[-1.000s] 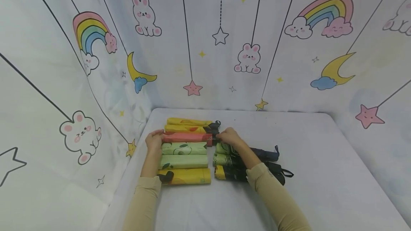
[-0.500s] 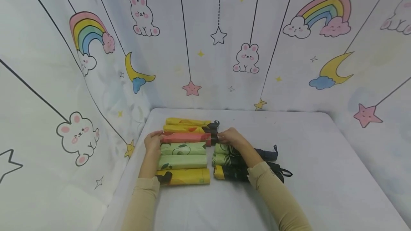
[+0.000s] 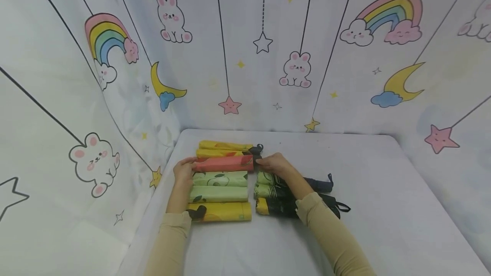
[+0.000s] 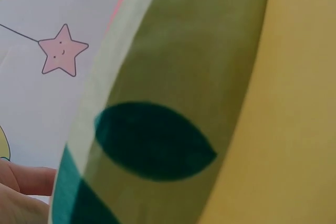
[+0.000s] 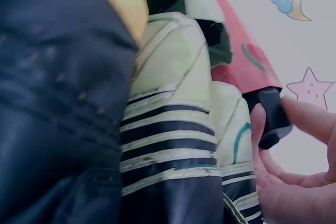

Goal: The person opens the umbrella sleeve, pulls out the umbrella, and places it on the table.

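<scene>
A red folded umbrella [image 3: 222, 163] lies crosswise between my two hands, its dark handle at the right. My left hand [image 3: 184, 169] holds its left end; in the left wrist view only a few fingers of the left hand [image 4: 23, 184] show, the rest hidden behind green and yellow fabric. My right hand [image 3: 275, 163] pinches the other end. In the right wrist view, thumb and fingers of the right hand [image 5: 299, 166] close on the black handle [image 5: 269, 116] of the red umbrella [image 5: 244, 66].
Two yellow folded umbrellas [image 3: 224, 145] lie behind the red one. Nearer me are two light green ones [image 3: 219, 193] and a yellow one [image 3: 228, 211]. Dark-and-green and dark-and-yellow bundles [image 3: 274, 207] lie under my right forearm, on the white table [image 3: 383, 208].
The red umbrella has turned in my hands: the flap at its right end has gone from view and a dark leaf print shows there. Both hands stay nearly in place.
</scene>
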Available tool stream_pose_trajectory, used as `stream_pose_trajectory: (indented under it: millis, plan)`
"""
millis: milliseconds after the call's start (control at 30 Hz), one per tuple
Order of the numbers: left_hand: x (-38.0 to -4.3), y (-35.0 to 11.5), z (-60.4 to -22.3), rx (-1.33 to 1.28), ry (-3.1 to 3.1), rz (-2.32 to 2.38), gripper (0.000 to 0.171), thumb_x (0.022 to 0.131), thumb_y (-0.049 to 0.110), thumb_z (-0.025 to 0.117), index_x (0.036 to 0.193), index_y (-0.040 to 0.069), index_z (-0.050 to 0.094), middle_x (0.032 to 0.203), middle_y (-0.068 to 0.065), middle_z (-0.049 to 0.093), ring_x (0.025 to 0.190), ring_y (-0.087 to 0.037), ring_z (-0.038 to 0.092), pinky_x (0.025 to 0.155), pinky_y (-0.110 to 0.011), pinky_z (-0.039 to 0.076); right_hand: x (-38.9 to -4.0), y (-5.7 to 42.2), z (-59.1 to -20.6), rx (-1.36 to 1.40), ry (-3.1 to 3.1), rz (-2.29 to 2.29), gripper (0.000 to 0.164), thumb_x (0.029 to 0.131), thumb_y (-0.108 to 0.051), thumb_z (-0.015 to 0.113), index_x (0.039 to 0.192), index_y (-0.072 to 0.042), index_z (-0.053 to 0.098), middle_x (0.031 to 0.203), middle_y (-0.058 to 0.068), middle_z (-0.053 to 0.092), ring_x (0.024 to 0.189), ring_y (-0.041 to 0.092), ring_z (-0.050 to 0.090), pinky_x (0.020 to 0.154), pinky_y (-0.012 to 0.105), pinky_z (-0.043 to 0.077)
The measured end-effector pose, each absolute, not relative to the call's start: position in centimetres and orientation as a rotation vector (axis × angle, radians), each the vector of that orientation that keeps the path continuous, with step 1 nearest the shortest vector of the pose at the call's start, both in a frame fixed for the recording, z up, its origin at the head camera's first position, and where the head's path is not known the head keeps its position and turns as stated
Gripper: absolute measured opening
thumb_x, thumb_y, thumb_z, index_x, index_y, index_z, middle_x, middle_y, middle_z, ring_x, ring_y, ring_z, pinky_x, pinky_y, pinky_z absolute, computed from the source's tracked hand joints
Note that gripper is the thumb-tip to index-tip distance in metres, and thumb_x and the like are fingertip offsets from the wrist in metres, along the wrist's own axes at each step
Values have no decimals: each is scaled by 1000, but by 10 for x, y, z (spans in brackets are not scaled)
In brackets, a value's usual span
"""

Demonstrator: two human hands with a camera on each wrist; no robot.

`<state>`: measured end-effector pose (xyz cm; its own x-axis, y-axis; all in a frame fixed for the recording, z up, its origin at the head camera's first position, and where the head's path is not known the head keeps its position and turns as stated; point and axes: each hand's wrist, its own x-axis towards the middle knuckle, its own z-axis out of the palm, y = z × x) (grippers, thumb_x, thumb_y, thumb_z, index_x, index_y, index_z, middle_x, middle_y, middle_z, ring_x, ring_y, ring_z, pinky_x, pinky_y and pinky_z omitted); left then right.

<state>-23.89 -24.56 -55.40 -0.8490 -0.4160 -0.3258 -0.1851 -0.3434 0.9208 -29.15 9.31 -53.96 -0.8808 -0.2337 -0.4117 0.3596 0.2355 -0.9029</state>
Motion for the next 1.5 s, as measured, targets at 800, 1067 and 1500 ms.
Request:
stream_pose_trajectory:
  millis: [800,1067,1500]
  plan:
    - [-241,-245,-553,813,-1530,-2367,49,96,-17,49,144,-10,45,151,-27,51,139,-30,51,76,-17,53,-290,90,-541,93,1975,-1808,49,94,-23,81,125,12,67,118,23,74,99,28,77,98,42,60]
    - [-234,-246,-538,806,-1465,-2405,47,95,-23,47,140,-10,46,151,-25,53,142,-29,51,95,-25,56,-289,91,-538,140,1929,-1864,45,93,-19,81,123,13,68,102,21,78,93,27,78,91,40,63]
    - [-234,-249,-543,786,-1415,-2386,46,97,-22,41,141,-9,46,150,-24,55,140,-26,54,109,-33,51,-288,91,-538,191,1893,-1912,47,92,-16,82,122,15,66,98,25,76,97,32,77,88,39,64]
